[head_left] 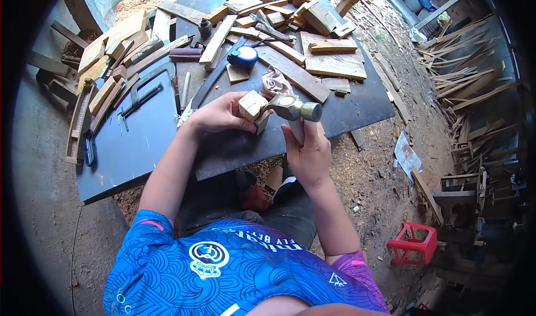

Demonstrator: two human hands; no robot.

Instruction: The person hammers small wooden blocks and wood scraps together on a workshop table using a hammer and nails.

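My left hand (223, 113) is closed round a small pale wooden block (252, 106), held above the near edge of the dark tabletop (340, 115). In my right hand (309, 154) is a hammer (291, 108), gripped by its wooden handle. The hammer's metal head is up, just right of the block, and one end of it is close to or touching the block; which, I cannot tell. Behind the hammer lies a crumpled pinkish cloth (275, 82). A blue and white tape measure (243, 57) rests farther back.
Wood offcuts (279, 14) are piled at the table's back. A C-clamp (146, 92) and a pen-like blue tool (89, 148) lie at the left. A red plastic stool (414, 242) stands on the ground at the right, with stacked wood strips (474, 64) beyond.
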